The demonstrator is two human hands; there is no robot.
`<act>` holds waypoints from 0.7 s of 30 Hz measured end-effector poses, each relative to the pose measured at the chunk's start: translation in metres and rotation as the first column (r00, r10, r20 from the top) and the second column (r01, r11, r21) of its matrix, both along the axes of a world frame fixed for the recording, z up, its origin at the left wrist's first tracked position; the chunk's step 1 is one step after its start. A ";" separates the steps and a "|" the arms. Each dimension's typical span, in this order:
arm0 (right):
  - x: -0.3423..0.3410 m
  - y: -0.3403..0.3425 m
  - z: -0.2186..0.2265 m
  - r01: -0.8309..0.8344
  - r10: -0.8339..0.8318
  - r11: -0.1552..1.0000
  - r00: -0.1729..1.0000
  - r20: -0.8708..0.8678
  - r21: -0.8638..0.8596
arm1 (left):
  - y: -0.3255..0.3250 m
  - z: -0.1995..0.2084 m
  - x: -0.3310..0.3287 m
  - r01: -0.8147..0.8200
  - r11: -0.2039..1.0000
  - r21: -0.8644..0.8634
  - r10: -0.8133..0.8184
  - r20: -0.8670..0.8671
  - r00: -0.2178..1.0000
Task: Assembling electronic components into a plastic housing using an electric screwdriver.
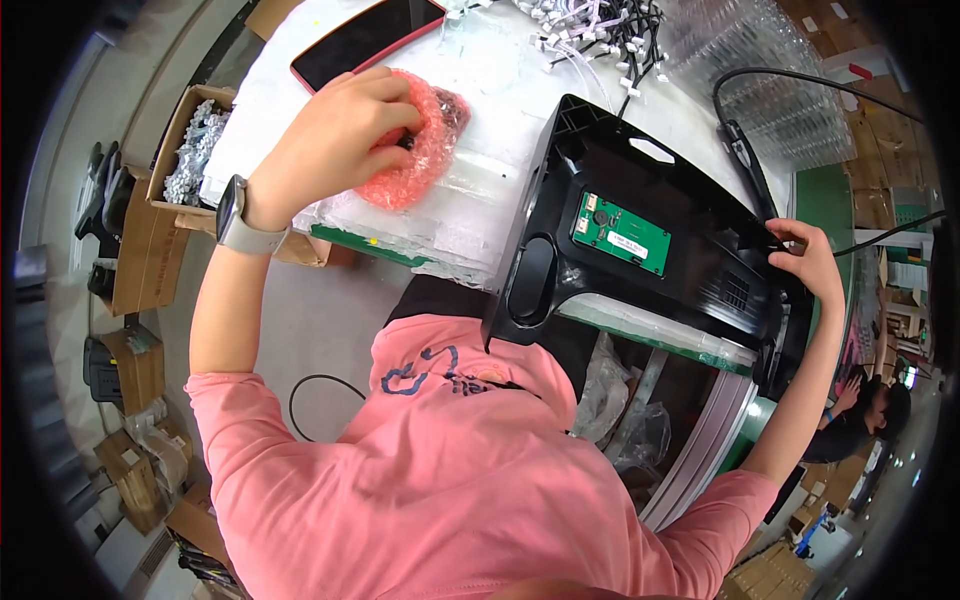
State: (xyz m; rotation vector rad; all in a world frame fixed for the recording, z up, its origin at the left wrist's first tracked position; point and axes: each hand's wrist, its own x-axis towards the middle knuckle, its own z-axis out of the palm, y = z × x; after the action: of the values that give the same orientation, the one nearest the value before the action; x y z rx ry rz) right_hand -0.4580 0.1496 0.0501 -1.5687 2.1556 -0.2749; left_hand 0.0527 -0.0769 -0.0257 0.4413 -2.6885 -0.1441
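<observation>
My left hand (358, 130), a watch on its wrist, dips into a pink bubble-wrap pouch (440, 140) on the white-covered table. Its thumb and fingers are bent together; something small and dark shows by the fingertips, too hidden to name. A black plastic housing (690, 220) lies at a slant at the table's front edge, its hollow side up. Inside that housing sits a green circuit board (640, 248) with white connectors and a white label. At the housing's right end, my right hand (808, 262) grips the rim between thumb and fingers.
A dark-screened phone with a red edge (365, 40) lies behind the pouch. Farther back are a bundle of white-plugged cables (610, 35) and stacked clear plastic trays (765, 80). A black cable tool (745, 160) rests beside the housing. A carton of silvery parts (195, 150) stands left.
</observation>
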 end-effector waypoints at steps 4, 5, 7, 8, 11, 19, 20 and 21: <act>-0.039 -0.006 -0.015 0.164 -0.134 0.974 0.972 0.191 -0.154 | -0.001 -0.001 -0.003 -0.036 0.999 -0.011 0.036 0.022 0.999; -0.054 -0.009 -0.023 0.175 -0.145 0.973 0.971 0.188 -0.152 | 0.000 0.000 -0.005 -0.054 0.998 -0.016 0.054 0.010 0.998; -0.082 -0.020 -0.041 0.143 -0.148 0.929 0.989 0.013 -0.342 | 0.001 0.001 -0.008 -0.059 0.998 -0.020 0.059 -0.003 0.998; -0.077 -0.026 -0.043 0.152 -0.158 0.927 0.987 0.012 -0.342 | 0.002 0.002 -0.007 -0.123 0.989 0.084 0.126 -0.033 0.992; -0.051 -0.043 -0.045 0.042 -0.068 0.996 0.927 -0.368 -0.076 | 0.004 0.003 -0.005 -0.198 0.938 0.285 0.233 -0.095 0.968; -0.054 -0.056 -0.060 0.013 -0.033 0.997 0.966 -0.255 -0.078 | 0.013 0.023 -0.035 0.057 0.690 0.722 0.324 -0.377 0.868; -0.051 -0.058 -0.058 0.015 -0.037 0.993 0.984 -0.176 -0.120 | 0.020 0.029 -0.045 0.184 0.576 0.796 0.294 -0.412 0.863; -0.050 -0.059 -0.051 0.021 -0.047 0.990 0.981 -0.186 -0.139 | 0.026 0.034 -0.056 0.306 0.444 0.842 0.263 -0.449 0.854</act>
State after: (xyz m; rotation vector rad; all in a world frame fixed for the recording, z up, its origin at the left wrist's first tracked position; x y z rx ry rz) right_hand -0.5077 0.0904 -0.0013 -1.6950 2.3549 -0.3017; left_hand -0.0036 -0.0508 0.0083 0.5437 -1.8114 -1.5487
